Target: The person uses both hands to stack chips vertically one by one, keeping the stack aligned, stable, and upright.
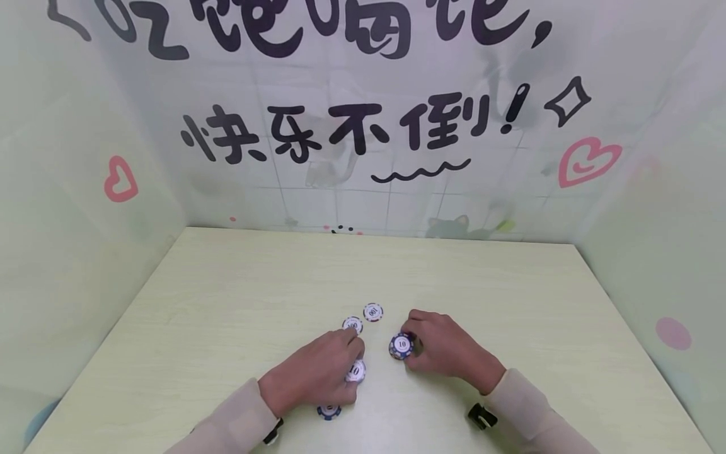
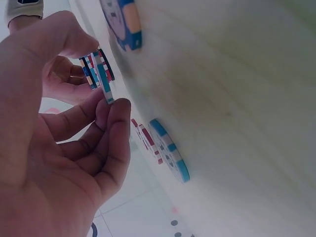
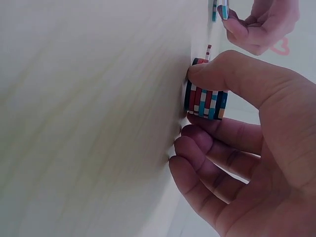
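Note:
In the head view my left hand (image 1: 317, 372) pinches a pale poker chip (image 1: 355, 371) marked 10 between thumb and fingers. The left wrist view shows that chip (image 2: 104, 81) edge-on, with light-blue and white stripes, off the table. To its right, my right hand (image 1: 445, 345) grips a short stack of poker chips (image 1: 401, 345) topped by a dark-blue 10 chip. Seen from the right wrist, the stack (image 3: 205, 101) has mixed black, red, light-blue and dark-blue edges and stands on the table. Thumb and index finger hold its sides.
Two loose chips lie beyond the hands: a 100 chip (image 1: 373, 312) and another chip (image 1: 352, 325) partly behind the left fingers. A blue-edged chip (image 1: 329, 412) lies below the left hand. Printed wall sheets (image 1: 363, 208) border the pale tabletop (image 1: 255, 271) at back and sides.

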Available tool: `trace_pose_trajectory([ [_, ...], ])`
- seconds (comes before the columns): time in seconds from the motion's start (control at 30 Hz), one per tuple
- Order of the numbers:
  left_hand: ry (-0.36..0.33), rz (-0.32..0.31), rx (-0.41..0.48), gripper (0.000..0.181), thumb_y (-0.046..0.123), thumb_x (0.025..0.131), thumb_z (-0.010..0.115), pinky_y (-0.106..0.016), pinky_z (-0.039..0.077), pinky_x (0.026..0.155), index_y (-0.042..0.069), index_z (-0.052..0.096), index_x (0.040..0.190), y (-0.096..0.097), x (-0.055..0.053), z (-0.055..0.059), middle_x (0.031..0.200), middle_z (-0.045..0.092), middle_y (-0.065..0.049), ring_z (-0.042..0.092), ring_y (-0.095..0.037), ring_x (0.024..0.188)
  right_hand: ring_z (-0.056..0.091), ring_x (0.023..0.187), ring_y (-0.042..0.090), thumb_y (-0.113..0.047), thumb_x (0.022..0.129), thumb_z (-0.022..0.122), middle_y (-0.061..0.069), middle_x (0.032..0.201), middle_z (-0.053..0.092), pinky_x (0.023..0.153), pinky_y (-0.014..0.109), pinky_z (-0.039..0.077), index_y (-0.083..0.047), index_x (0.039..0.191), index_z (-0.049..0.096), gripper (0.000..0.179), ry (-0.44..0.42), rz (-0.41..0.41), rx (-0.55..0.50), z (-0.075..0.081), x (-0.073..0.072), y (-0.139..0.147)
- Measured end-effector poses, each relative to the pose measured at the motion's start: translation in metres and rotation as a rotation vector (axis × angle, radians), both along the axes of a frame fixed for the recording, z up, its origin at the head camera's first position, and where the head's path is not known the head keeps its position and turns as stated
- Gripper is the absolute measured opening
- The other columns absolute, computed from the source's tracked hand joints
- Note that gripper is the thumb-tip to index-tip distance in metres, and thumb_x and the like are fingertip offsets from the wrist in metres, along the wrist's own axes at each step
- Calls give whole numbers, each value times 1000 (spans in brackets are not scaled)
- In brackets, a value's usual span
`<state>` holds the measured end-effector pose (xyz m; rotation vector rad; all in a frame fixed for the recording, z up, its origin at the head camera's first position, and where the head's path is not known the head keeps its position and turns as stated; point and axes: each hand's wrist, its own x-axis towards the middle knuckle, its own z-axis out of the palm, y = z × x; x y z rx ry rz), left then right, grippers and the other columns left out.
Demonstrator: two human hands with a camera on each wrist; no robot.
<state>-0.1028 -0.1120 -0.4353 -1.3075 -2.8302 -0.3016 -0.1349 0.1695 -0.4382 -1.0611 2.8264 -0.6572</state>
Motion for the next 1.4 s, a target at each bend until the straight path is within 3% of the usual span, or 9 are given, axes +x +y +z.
trace_pose_trajectory([
  [0.17,-8,-6,25,34,25,81,77,-22,47,70,6,67,107,2,-2,0,98,54,1,46,-8,77,55,80,5,-12,78,85,-8,97,61,72,26,52,-8,104,78,27,11,0,-3,1,0,-1],
  [0.9,188,-115,159,34,26,84,81,-24,49,77,6,69,109,21,-20,-6,102,57,-1,50,-12,82,55,80,4,-12,78,85,-8,97,61,72,25,52,-8,106,78,28,0,1,-11,-2,-1,1],
  [1.4,242,-159,221,35,24,83,84,-18,47,77,7,70,111,36,-31,-6,102,60,0,52,-10,85,50,75,3,-9,77,84,-8,93,57,67,23,48,-9,101,77,25,21,8,-27,-4,-1,2],
])
